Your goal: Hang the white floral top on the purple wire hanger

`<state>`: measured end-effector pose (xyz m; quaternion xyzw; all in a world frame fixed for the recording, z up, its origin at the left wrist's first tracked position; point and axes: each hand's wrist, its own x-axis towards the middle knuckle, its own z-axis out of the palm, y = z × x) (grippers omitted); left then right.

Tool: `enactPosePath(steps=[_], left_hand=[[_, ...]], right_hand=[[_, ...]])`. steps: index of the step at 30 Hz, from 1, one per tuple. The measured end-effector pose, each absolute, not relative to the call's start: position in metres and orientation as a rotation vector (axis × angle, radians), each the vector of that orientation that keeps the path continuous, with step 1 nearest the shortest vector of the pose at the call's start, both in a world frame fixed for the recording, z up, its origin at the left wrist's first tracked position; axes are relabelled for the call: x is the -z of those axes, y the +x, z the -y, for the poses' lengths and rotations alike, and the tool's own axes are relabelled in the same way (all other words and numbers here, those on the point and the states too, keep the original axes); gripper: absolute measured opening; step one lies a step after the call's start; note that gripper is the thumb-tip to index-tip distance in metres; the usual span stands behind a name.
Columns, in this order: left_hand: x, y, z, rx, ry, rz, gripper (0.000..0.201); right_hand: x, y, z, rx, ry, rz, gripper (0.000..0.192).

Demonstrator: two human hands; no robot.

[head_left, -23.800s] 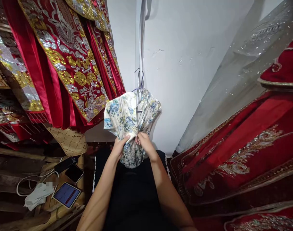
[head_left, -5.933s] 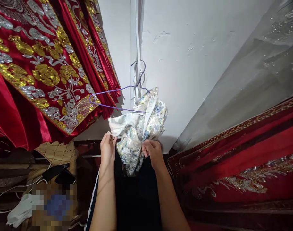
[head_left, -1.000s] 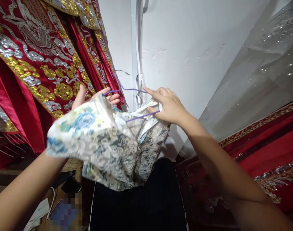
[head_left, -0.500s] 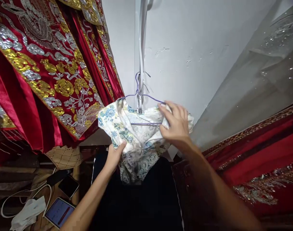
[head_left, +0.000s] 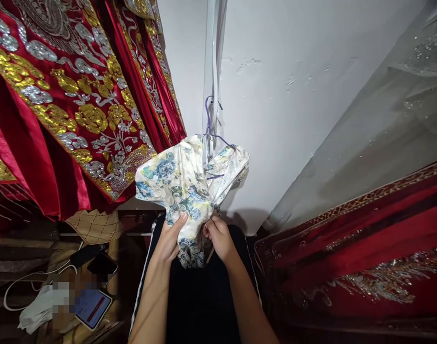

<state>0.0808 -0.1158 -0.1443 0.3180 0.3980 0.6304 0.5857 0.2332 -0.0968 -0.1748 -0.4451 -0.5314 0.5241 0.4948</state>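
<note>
Floral garment [head_left: 184, 179] on purple wire hanger [head_left: 213, 136] against white wall [head_left: 293, 95] — left hand [head_left: 170, 239] and right hand [head_left: 216, 236] pinch its gathered lower end, red embroidered robes [head_left: 71, 105] alongside

Both forearms rise from the lower edge of the view, bare, converging toward the centre. Left hand [head_left: 171, 239]: palm turned inward, thumb up, fingers [head_left: 180, 220] curled closed around the cloth [head_left: 184, 179]. Right hand [head_left: 218, 236]: just beside the left, knuckles facing the camera, fingers bent in a tight pinch on the same cloth. Wrists roughly level, nearly straight. Hands close together, not clearly touching.
</note>
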Motion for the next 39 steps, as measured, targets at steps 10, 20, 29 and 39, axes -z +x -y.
enactPosePath(steps=[10, 20, 29, 39], left_hand=[[0.206, 0.114, 0.116, -1.909, 1.167, -1.555, 0.064], [0.217, 0.139, 0.121, -1.532, 1.442, -1.273, 0.015], [0.231, 0.138, 0.11, -1.36, 1.647, -1.289, 0.014], [0.057, 0.099, 0.048, -1.857, 1.877, -1.012, 0.039]], right_hand=[[0.185, 0.234, 0.115, -1.185, -1.116, 1.117, 0.044], [0.139, 0.244, 0.103, -1.255, -1.135, 1.365, 0.035], [-0.002, 0.233, 0.004, -1.06, -0.803, 1.32, 0.027], [-0.004, 0.239, 0.038, -1.016, -0.836, 1.407, 0.024]])
